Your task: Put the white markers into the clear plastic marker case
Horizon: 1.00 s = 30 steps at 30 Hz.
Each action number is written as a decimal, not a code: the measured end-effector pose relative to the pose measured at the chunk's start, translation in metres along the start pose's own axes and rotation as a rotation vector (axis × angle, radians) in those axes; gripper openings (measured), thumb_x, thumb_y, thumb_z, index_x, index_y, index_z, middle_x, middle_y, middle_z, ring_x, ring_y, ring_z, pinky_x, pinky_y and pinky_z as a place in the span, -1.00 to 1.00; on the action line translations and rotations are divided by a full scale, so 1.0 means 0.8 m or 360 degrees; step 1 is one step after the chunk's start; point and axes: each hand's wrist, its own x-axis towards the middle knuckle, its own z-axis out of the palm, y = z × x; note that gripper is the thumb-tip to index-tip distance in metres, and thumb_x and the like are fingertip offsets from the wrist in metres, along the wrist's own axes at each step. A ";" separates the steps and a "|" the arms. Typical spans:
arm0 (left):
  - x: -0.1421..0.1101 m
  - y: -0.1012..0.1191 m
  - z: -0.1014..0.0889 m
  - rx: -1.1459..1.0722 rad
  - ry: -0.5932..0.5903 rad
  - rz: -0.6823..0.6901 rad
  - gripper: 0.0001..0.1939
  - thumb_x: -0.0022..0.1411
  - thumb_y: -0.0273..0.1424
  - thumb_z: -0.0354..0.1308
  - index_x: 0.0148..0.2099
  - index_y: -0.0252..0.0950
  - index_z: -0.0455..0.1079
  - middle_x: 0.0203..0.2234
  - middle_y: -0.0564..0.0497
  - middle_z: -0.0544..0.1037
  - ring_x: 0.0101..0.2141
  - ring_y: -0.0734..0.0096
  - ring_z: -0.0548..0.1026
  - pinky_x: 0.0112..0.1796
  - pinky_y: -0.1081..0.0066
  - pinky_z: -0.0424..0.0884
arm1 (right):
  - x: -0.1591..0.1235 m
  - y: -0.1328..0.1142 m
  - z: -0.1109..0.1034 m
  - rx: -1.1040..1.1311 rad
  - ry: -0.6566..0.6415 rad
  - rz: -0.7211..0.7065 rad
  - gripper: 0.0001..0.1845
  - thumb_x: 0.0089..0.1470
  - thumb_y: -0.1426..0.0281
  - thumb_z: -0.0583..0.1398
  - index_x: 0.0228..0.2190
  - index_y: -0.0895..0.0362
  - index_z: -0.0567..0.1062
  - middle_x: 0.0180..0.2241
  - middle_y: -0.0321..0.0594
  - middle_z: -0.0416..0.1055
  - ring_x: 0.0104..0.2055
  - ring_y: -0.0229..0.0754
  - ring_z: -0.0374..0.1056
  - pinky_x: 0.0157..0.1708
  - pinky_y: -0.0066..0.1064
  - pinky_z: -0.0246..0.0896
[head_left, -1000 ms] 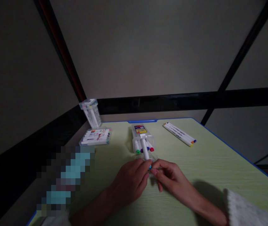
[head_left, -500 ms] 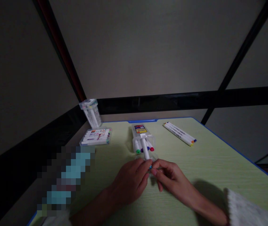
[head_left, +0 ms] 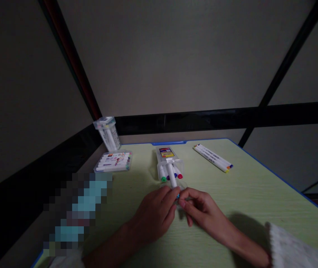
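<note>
A white marker (head_left: pixel 172 176) with a blue end points toward me, its far part lying over the mouth of a clear plastic pen case (head_left: pixel 163 152). My left hand (head_left: pixel 156 212) is closed around the near part of this marker. Beside it, my right hand (head_left: pixel 203 208) has thumb and forefinger pinched together at the blue end, which shows only as a small spot between the hands. Inside the case's mouth lie several white markers with green, purple, blue and red ends (head_left: pixel 180 176). A transparent flap sits partly hidden behind my fingertips.
Several loose white markers (head_left: pixel 213 158) lie together at the right. To the left is a flat clear case of markers (head_left: pixel 114 162), with an upright clear box (head_left: pixel 108 136) behind it. A pixelated patch covers the left table edge. A wall stands behind the blue-edged table (head_left: pixel 259 193).
Almost nothing differs. Both hands keep their hold at the marker's blue end, and the view has shifted very slightly.
</note>
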 end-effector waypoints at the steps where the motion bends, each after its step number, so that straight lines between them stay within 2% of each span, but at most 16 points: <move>1: 0.000 0.000 0.000 0.0006 -0.0007 -0.0006 -0.63 0.20 -0.53 -0.09 0.07 -0.37 0.10 -0.26 -0.11 0.41 -0.27 0.26 0.43 -0.26 0.29 0.45 | 0.000 0.000 0.000 -0.0001 0.0004 -0.0002 -0.65 0.06 0.12 0.09 -0.49 0.18 0.32 -0.67 -0.44 0.13 -0.68 -0.42 0.06 -0.68 -0.56 -0.02; 30: -0.001 -0.002 0.003 0.0013 -0.0074 -0.0049 -0.60 0.20 -0.52 -0.08 0.10 -0.32 0.06 -0.22 -0.10 0.39 -0.25 0.26 0.42 -0.25 0.29 0.44 | 0.000 0.003 -0.001 -0.0013 -0.0012 0.0007 -0.69 0.07 0.17 0.09 -0.48 0.18 0.30 -0.65 -0.43 0.14 -0.68 -0.43 0.07 -0.68 -0.56 -0.04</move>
